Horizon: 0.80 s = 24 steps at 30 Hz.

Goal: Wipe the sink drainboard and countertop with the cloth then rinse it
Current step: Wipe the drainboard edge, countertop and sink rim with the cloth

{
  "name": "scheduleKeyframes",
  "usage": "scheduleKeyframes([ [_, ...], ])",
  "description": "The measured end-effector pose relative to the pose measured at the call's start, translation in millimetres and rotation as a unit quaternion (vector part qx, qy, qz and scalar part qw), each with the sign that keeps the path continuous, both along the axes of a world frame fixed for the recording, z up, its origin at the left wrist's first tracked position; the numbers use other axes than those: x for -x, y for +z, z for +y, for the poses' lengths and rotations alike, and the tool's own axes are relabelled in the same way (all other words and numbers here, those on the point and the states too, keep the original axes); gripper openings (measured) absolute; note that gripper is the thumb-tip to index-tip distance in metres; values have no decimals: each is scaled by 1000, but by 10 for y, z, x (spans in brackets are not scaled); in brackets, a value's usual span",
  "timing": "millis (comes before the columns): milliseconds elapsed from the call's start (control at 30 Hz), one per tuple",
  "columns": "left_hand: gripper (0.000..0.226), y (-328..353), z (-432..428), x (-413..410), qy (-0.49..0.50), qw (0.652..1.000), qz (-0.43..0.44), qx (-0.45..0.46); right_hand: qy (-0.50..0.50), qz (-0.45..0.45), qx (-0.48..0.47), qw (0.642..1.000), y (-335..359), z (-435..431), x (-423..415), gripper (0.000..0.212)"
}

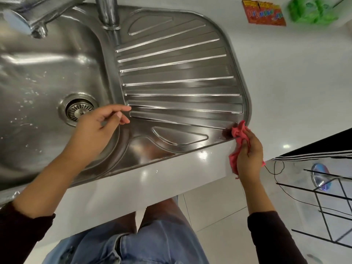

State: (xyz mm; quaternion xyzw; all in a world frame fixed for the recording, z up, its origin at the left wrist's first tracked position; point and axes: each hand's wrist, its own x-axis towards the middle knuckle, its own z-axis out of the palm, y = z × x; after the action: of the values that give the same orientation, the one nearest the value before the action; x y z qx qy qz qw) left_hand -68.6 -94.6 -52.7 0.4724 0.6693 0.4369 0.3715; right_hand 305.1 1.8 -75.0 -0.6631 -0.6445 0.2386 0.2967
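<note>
A ribbed steel drainboard (177,77) lies to the right of the sink basin (43,77), both set in a white countertop (285,82). My right hand (249,151) grips a crumpled pink cloth (239,131) and presses it against the drainboard's near right corner. My left hand (99,128) hovers over the rim between basin and drainboard, its fingers loosely curled and holding nothing. The chrome tap (108,14) rises at the back between basin and drainboard.
A drain strainer (79,109) sits in the basin bottom. A red-orange packet (263,13) and a green bag (312,10) lie on the counter at the far right. A glass stove top with black lines (323,183) is at the lower right.
</note>
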Motion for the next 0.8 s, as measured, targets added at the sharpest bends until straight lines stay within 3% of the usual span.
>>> scheduleKeyframes([
  [133,32,-25,-22,73,-2,1000,-17,-10,-6,60,22,998,59,-326,274,39],
  [400,36,-34,-61,125,17,999,-4,-27,100,-36,-18,994,-3,-858,877,36],
  [633,36,-3,-219,-55,52,998,-14,-18,226,-16,-2,974,32,-1115,1422,38],
  [700,37,22,-294,-100,69,997,-14,-14,260,12,4,965,96,-1162,1529,35],
  [800,36,83,-396,-160,98,995,-12,-7,201,182,106,957,292,-1099,1444,32],
])
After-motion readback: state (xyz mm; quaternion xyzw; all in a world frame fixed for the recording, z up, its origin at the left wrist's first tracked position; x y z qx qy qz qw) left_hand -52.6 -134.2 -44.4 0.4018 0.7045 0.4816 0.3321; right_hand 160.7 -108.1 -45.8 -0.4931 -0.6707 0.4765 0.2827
